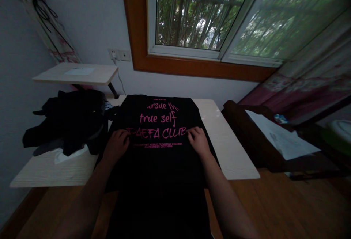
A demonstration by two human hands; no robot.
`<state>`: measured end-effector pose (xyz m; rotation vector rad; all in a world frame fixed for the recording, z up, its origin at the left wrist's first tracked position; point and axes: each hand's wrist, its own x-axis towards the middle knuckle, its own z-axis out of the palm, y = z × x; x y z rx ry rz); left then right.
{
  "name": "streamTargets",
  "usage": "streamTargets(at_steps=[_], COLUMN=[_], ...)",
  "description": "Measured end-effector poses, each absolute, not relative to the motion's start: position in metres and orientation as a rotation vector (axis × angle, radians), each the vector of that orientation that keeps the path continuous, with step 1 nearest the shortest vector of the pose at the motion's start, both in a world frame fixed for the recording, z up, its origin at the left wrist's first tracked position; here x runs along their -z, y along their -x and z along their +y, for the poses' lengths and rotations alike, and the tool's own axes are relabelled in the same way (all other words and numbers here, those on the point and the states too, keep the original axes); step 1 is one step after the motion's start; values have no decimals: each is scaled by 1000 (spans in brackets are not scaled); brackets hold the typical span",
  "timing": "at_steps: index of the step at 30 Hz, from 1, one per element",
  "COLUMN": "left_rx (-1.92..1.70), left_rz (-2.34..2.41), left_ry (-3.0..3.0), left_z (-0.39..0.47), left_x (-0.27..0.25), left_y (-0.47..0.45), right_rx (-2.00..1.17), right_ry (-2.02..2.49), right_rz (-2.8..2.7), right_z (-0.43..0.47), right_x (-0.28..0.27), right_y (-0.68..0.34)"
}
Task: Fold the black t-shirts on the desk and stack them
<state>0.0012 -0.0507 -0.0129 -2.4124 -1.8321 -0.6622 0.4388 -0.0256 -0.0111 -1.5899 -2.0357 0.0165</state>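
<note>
A black T-shirt (161, 162) with pink lettering lies spread on the pale wooden table, its near part hanging over the front edge. My left hand (117, 142) is on the shirt at the left end of the large "CLUB" line of print, its fingers bent together on the cloth. At the right end of that same line, my right hand (198, 141) pinches the fabric between thumb and fingers. Some of the upper lettering is distorted by the way the cloth lies. The fingertips are dim, so small folds in their grip are hard to make out.
Dark clothes (74, 118) are heaped on the table's left side, below a small raised shelf (76, 72) with a paper on it. The table (233, 151) extends right of the shirt. A brown piece of furniture (246, 136) holding papers stands beyond. A window (203, 19) is ahead.
</note>
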Motion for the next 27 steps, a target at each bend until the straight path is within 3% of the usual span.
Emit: streamTargets(at_steps=[14,27], left_rx=[790,458], left_rz=[-2125,-2359], left_ry=[2212,2181], left_z=[29,107], left_x=[18,24], left_y=[42,46], right_rx=[238,119], right_ry=[1853,2074], right_rz=[-1844,-1873], right_z=[32,90], right_x=[18,23], right_y=[-466,-469])
